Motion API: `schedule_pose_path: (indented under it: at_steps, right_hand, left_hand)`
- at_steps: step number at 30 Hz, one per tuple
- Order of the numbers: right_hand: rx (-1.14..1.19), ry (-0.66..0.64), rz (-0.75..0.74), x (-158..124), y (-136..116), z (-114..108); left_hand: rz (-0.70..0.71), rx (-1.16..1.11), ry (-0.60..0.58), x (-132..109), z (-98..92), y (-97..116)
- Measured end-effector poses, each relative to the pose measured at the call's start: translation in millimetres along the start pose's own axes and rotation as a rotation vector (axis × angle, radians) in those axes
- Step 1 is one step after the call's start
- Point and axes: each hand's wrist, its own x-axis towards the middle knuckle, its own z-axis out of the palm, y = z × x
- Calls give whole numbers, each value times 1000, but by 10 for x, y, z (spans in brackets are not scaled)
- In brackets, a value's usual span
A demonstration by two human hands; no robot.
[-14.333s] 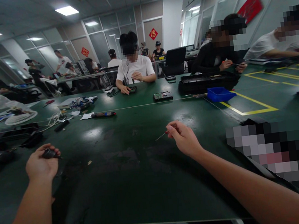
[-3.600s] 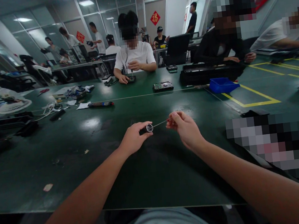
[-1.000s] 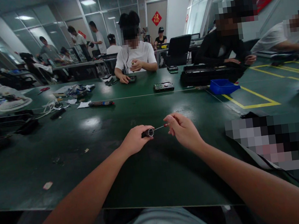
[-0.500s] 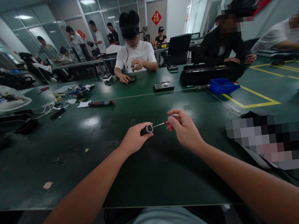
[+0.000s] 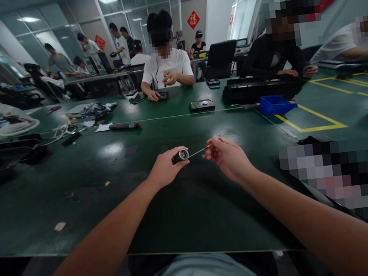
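My left hand (image 5: 165,168) is closed round a short dark cylinder (image 5: 183,154), whose round open end has a silvery rim and faces me. Some small parts show inside that rim, too small to make out. In the fingertips of my right hand (image 5: 227,155) is a thin screwdriver (image 5: 197,152) with a red handle, its shaft slanting down to the left. The shaft's tip lies at the lower right of the rim; whether it touches is unclear. Both hands are above the green table (image 5: 193,216), and the fingers hide most of the cylinder and the handle.
A pixelated dark item (image 5: 331,179) lies to the right. Farther off are a blue bin (image 5: 276,105), an opened circuit-board device (image 5: 202,105), a long dark tool (image 5: 124,126) and a white fan grille (image 5: 18,126). Across the table a person (image 5: 165,67) works on a small device.
The cylinder's open end has turned more toward me. The screwdriver's tip has moved from inside the opening to its lower right edge, and my right hand's fingers have closed in more.
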Motion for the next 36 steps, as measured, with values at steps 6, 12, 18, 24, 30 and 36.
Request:
schedule_pose_path:
  at_steps: [6,12,18,24,30,36]
  right_hand:
    - [-100,79,-117,21,1,-45]
    - [-368,64,-291,-35,-17,-37]
    - [-570,56,-374,-125,-141,-5]
    - [-680,43,-400,-169,-176,1]
    - [-697,-17,-399,-181,-194,7]
    - [-747,-11,-393,-191,-192,15]
  left_hand:
    - [18,44,-47,-8,12,11]
    - [28,73,-47,-6,2,21]
    - [41,89,-36,-6,9,7]
    - [48,113,-29,-3,19,-32]
    - [52,132,-35,-2,18,-62]
    - [59,130,-38,-5,15,-54]
